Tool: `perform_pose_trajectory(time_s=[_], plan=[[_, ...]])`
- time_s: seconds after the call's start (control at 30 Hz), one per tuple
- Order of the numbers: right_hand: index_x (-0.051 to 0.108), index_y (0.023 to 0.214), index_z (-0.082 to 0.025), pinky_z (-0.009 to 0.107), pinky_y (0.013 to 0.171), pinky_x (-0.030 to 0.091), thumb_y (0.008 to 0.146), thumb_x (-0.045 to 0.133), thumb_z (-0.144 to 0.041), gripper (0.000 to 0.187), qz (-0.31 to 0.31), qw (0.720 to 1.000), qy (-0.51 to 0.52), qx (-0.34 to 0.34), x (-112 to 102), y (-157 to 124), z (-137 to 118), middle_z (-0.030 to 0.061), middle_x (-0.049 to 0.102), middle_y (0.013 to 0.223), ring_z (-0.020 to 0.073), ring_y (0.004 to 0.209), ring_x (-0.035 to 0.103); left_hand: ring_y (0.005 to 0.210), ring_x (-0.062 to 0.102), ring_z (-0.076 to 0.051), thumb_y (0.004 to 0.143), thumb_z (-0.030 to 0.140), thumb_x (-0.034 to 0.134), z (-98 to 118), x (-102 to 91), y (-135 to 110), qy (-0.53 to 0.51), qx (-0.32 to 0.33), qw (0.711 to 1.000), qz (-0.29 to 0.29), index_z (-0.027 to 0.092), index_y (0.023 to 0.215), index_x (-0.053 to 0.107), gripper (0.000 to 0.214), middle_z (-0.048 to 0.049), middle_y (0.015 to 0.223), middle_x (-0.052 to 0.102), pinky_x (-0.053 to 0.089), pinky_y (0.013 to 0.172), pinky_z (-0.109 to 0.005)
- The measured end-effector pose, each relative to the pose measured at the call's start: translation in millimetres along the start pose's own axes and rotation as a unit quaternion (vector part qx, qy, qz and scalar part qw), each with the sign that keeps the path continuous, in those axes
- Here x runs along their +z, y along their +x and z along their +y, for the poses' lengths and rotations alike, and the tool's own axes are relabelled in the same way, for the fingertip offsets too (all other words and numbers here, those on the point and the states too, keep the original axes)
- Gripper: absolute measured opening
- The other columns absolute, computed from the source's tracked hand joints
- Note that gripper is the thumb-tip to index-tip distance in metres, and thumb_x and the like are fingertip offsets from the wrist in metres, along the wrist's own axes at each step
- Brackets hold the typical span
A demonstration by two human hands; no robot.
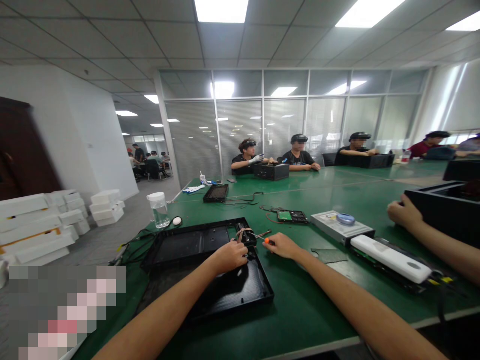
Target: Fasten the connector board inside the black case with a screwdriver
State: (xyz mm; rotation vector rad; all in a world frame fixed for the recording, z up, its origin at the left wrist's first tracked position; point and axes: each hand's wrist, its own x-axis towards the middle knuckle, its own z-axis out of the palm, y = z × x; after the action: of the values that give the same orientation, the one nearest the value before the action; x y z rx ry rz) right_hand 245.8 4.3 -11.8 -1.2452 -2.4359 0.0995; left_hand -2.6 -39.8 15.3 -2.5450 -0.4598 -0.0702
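A black plastic casing (187,245) lies on the green table, with a glossy black panel (240,285) in front of it. At the casing's right end sits a small cluster of brownish wires (244,233). My left hand (230,256) is closed right by these wires, over the panel; its fingertips hide what they pinch. In my right hand (283,246) is a screwdriver with an orange handle (269,241). Its thin shaft points left toward the wires, and the exact contact of its tip is too small to make out.
To the right lie a silver drive (337,225) with a tape roll (345,219) on it and a long white device (390,257). A circuit board (290,216) lies beyond my hands, a water bottle (159,210) at left. Another person's hand (405,212) holds a black case (446,212).
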Motion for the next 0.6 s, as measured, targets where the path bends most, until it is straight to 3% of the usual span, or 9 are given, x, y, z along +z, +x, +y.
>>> perform_pose_trajectory(time_s=[0.27, 0.43, 0.6], plan=[[0.063, 0.067, -0.016, 0.021, 0.054, 0.029, 0.082, 0.043, -0.036, 0.032, 0.005, 1.0, -0.009, -0.018, 0.0, -1.0, 0.0, 0.0025, 0.061, 0.061, 0.0117, 0.056, 0.051, 0.076, 0.046, -0.017, 0.084, 0.015, 0.045, 2.2, -0.7, 1.2, 0.01, 0.018, 1.0, 0.015, 0.016, 0.085, 0.057, 0.011, -0.0065, 0.081, 0.05, 0.04, 0.07, -0.032], [0.063, 0.066, -0.016, 0.021, 0.055, 0.029, 0.082, 0.043, -0.036, 0.033, 0.005, 1.0, -0.009, -0.015, -1.4, -1.0, -0.8, 0.0023, 0.061, 0.06, 0.0116, 0.055, 0.051, 0.076, 0.046, -0.018, 0.083, 0.016, 0.046, 3.0, 0.0, 5.3, -0.003, 0.023, 1.0, 0.005, 0.014, 0.074, 0.056, 0.014, -0.0073, 0.081, 0.05, 0.041, 0.069, -0.031], [0.062, 0.066, -0.016, 0.021, 0.055, 0.029, 0.082, 0.043, -0.037, 0.033, 0.011, 1.0, -0.013, -0.021, -2.3, -1.1, -0.8, 0.0024, 0.06, 0.06, 0.0116, 0.055, 0.05, 0.081, 0.048, -0.019, 0.085, 0.016, 0.043, 7.0, -1.9, 6.0, -0.007, -0.029, 1.0, 0.003, 0.016, 0.084, 0.055, 0.012, -0.0073, 0.084, 0.051, 0.041, 0.074, -0.034]])
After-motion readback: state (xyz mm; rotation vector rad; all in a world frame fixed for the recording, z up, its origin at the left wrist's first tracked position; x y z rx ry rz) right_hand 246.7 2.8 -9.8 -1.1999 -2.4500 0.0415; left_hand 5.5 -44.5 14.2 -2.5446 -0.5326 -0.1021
